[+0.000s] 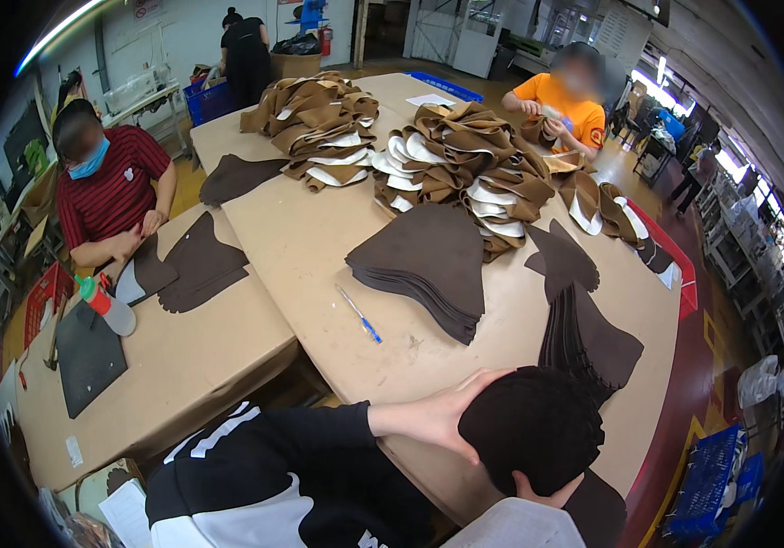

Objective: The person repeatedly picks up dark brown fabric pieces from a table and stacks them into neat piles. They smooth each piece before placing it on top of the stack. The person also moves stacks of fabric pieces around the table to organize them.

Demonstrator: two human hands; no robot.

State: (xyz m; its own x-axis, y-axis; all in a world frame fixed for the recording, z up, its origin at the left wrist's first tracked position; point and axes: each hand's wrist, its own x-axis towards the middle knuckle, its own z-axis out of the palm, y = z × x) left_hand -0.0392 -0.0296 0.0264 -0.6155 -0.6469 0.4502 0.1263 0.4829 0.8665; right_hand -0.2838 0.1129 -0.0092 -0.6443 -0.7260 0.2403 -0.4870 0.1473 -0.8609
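At the frame's lower centre, the left hand (438,413), widely spread, and the right hand (552,494), partly hidden, grip a bent dark stack (531,427) between them.

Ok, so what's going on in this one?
The person's left hand and right hand hold a dark bundle between them at the table's near edge. Beyond it lie a fanned dark stack, a neater dark brown stack and a blue pen. Farther back are heaps of brown-and-white pieces. A co-worker in a striped shirt sits left, hands at a dark piece.
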